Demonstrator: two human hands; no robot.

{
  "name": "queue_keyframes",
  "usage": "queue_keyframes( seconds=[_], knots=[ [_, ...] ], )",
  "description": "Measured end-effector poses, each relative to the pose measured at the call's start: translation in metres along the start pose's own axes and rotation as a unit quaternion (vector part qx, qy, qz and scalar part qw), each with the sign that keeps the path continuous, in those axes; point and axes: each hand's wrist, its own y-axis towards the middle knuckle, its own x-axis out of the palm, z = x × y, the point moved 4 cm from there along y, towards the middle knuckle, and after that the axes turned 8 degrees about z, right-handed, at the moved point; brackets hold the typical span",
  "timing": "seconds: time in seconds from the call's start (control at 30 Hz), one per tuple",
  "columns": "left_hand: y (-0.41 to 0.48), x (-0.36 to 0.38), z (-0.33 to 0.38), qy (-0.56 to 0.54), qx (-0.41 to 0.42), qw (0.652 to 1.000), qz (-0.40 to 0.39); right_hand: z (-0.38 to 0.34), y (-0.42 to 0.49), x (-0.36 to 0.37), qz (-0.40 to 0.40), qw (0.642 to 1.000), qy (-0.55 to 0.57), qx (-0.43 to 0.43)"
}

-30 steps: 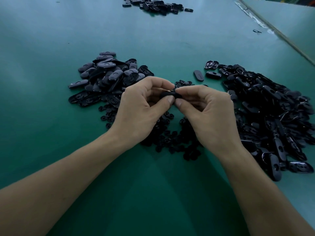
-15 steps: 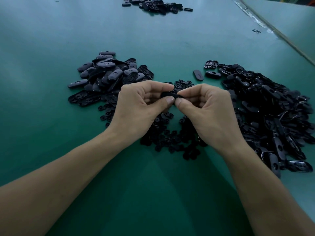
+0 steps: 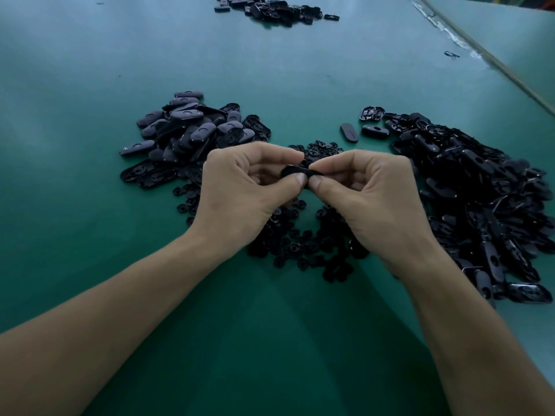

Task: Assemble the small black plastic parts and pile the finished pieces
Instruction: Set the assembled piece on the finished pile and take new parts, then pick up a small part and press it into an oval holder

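From the head view, the left hand (image 3: 240, 193) and the right hand (image 3: 369, 199) meet above the green table (image 3: 90, 70). Each pinches one end of a black oval piece (image 3: 295, 171) between thumb and forefinger, the other fingers curled in; this piece looks mid-assembly, not yet set down.

The left pile (image 3: 192, 130), mostly ovals lying smooth side up, is probably the finished stock. The right pile (image 3: 480, 190) of open shells is clearly bigger, and a heap of small round inserts (image 3: 303, 244) lies under the hands, so most of the work seems left.

Two loose ovals (image 3: 349, 133) sit between the piles, a far pile (image 3: 276, 9) lies at the top edge, and a stray part (image 3: 451, 54) rests near the table seam (image 3: 495, 64). Nothing blocks the way to the left pile.
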Motion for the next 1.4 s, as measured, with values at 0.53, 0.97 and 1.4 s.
queue_keyframes(
  seconds=[0.53, 0.97, 1.4],
  knots=[
    [0.011, -0.012, -0.012, -0.112, -0.118, 0.975, 0.154, 0.032, 0.024, -0.057, 0.04, 0.854, -0.506, 0.115],
    [0.01, -0.017, -0.018, -0.043, -0.088, 0.985, 0.145, 0.027, 0.019, -0.059, 0.104, 0.9, -0.408, 0.113],
    [-0.002, 0.003, 0.003, -0.003, -0.002, 1.0, -0.014, -0.002, 0.009, -0.023, 0.051, 0.982, -0.169, -0.064]
  ],
)
